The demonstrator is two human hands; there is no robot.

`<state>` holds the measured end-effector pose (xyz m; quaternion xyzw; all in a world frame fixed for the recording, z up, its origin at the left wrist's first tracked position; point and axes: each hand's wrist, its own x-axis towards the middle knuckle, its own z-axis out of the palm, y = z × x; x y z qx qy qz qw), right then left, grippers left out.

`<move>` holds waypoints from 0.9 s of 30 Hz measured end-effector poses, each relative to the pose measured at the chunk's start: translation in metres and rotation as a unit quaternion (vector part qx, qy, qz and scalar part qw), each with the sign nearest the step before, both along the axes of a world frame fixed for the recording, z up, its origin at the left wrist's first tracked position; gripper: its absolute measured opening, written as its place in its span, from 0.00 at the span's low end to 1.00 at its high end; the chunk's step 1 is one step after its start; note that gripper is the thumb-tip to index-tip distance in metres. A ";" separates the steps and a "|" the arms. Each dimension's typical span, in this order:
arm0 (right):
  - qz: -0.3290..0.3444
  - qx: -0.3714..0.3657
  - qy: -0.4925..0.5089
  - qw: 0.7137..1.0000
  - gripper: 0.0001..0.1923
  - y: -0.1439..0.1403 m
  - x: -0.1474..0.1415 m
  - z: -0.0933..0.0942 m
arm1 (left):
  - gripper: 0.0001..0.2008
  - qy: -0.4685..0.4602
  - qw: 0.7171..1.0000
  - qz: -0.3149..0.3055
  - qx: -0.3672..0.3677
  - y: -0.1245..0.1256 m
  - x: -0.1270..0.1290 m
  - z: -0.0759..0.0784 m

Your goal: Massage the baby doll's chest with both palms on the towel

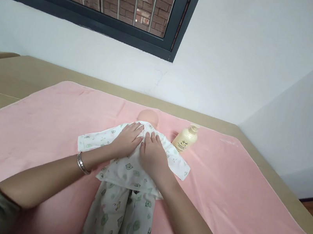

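A baby doll lies on the pink mat, its smooth bare head (148, 116) pointing away from me. It wears a white printed long-sleeved top (131, 172) with both sleeves spread sideways, and matching white trousers (109, 216). On the upper left of the top, my left hand (127, 139) rests flat with fingers stretched out. My right hand (154, 152) lies close beside it on the upper right, its fingers also extended over the fabric. A pale yellow pump bottle (185, 138) is by the doll's right-side sleeve, leaning or lying at a tilt.
The pink mat (221, 198) covers much of a light wooden surface (42, 69). White wall (221, 64) stands behind it, with a dark-framed barred window (106, 22) at upper left. A wall corner rises at the right.
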<state>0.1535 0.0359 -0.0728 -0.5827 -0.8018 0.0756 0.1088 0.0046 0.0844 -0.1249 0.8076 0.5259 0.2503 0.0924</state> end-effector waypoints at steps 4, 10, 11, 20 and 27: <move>-0.005 -0.015 0.038 0.999 0.28 0.013 0.008 -0.006 | 0.27 0.015 0.999 0.022 0.041 -0.011 0.006 0.001; -0.005 0.005 0.072 0.997 0.28 0.038 0.022 -0.015 | 0.27 0.045 0.995 0.024 0.086 -0.039 0.019 -0.001; -0.010 0.006 0.068 0.998 0.28 0.039 0.022 -0.016 | 0.27 0.044 0.996 0.022 0.081 -0.040 0.019 0.000; 0.003 -0.024 -0.007 1.000 0.29 0.013 0.007 -0.001 | 0.27 0.003 1.000 -0.015 0.017 -0.014 0.003 0.005; 0.001 -0.040 0.028 0.999 0.29 0.012 0.008 -0.002 | 0.26 0.001 1.000 0.007 0.023 -0.008 0.002 0.005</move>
